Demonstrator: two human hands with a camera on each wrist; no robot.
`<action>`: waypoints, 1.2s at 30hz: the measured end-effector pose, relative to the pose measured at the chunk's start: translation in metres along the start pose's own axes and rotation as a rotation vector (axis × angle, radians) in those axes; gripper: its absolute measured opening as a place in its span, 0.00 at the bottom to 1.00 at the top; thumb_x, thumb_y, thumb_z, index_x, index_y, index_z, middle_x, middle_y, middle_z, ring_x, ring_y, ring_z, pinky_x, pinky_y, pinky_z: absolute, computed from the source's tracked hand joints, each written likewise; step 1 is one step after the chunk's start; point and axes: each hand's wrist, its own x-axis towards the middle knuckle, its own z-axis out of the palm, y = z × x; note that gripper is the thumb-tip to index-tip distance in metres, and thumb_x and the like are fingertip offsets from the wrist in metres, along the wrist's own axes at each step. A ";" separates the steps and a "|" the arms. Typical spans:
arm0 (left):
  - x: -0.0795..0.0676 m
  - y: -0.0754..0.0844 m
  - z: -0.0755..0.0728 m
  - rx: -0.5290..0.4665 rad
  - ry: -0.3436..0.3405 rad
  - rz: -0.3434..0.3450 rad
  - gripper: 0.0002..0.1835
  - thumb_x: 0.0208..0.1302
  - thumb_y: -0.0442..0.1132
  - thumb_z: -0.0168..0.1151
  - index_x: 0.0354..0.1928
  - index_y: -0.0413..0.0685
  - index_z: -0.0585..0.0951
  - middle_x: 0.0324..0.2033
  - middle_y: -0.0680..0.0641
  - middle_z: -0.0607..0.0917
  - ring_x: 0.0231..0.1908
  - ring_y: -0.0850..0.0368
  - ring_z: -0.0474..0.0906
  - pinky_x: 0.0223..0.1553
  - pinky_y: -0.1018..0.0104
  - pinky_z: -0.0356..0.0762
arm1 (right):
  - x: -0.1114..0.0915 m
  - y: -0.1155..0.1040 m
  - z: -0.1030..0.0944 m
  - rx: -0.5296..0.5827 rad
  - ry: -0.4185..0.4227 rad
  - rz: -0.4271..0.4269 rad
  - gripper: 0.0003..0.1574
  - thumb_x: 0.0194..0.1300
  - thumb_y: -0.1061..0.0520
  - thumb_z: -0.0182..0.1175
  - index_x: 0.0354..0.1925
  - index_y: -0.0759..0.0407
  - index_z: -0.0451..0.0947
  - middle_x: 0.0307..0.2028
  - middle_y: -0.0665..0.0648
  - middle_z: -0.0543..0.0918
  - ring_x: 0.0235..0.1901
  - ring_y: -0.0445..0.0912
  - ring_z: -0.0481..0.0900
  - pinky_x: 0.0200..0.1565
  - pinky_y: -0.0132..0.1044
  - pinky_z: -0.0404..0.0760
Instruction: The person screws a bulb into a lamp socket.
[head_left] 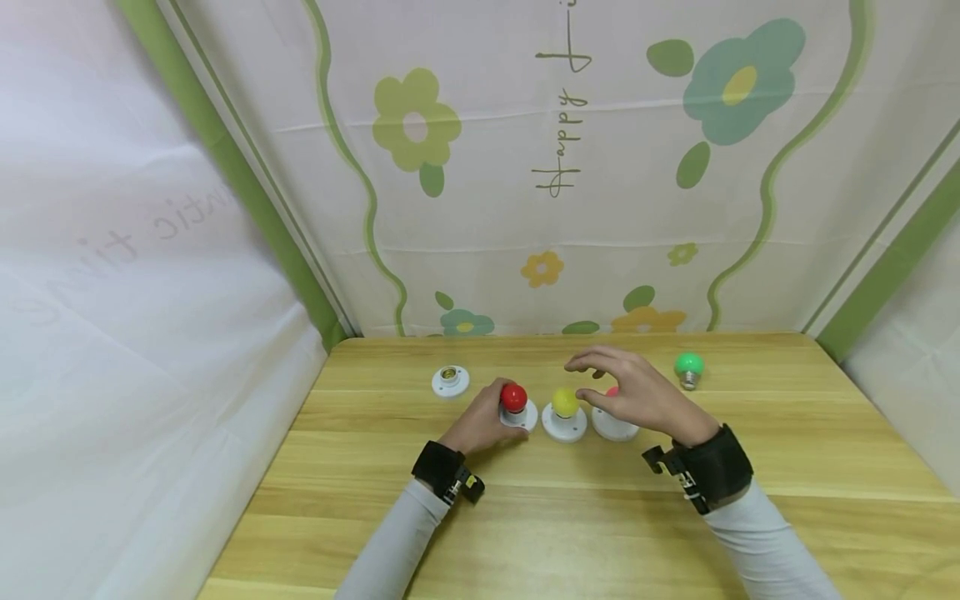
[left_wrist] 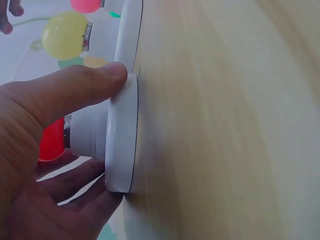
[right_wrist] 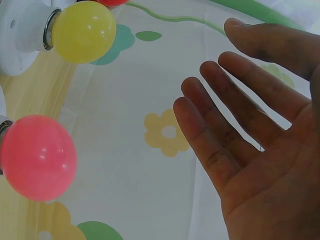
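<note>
My left hand [head_left: 480, 423] grips the round white base [left_wrist: 122, 145] of a lamp holder between thumb and fingers. A red bulb [head_left: 513, 397] sits upright in that holder. In the left wrist view the base's flat underside lies along the table surface. Just right of it, a yellow bulb [head_left: 565, 402] stands in its own white holder [head_left: 565, 429]. A pink bulb [right_wrist: 40, 157] in a third holder [head_left: 615, 428] is partly covered by my right hand [head_left: 643, 396] in the head view. That hand hovers with fingers spread and relaxed, holding nothing.
A bare white lamp socket [head_left: 450, 382] lies at the back left. Toward the back right, a loose green bulb [head_left: 688, 369] rests on the wooden table [head_left: 540, 533]. Flower-printed white cloth [head_left: 487, 208] hangs behind the table, with cloth walls on both sides.
</note>
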 end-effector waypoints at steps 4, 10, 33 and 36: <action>-0.001 0.002 -0.001 0.003 -0.001 -0.008 0.44 0.47 0.46 0.77 0.64 0.45 0.64 0.55 0.49 0.76 0.55 0.58 0.72 0.58 0.64 0.72 | 0.000 -0.001 -0.001 -0.001 -0.003 -0.002 0.23 0.57 0.56 0.69 0.52 0.53 0.79 0.51 0.52 0.81 0.49 0.44 0.77 0.40 0.37 0.83; -0.005 0.005 -0.011 0.032 0.022 -0.020 0.49 0.46 0.53 0.76 0.68 0.45 0.62 0.61 0.47 0.71 0.59 0.54 0.68 0.60 0.60 0.71 | 0.000 -0.001 -0.004 -0.009 -0.007 0.009 0.22 0.57 0.56 0.69 0.52 0.53 0.79 0.51 0.52 0.81 0.49 0.44 0.77 0.40 0.37 0.83; -0.015 -0.011 -0.069 -0.002 0.332 0.164 0.30 0.60 0.56 0.65 0.58 0.44 0.75 0.53 0.49 0.78 0.55 0.52 0.72 0.54 0.47 0.75 | -0.019 0.033 -0.021 -0.183 0.070 0.142 0.22 0.56 0.56 0.70 0.50 0.55 0.80 0.55 0.56 0.77 0.44 0.48 0.78 0.38 0.44 0.82; -0.014 -0.019 -0.074 0.020 0.359 0.125 0.30 0.58 0.54 0.67 0.58 0.44 0.75 0.54 0.49 0.78 0.55 0.48 0.72 0.55 0.46 0.74 | -0.024 0.043 -0.023 -0.187 0.058 0.169 0.23 0.56 0.56 0.70 0.50 0.56 0.80 0.54 0.57 0.77 0.44 0.50 0.77 0.39 0.47 0.82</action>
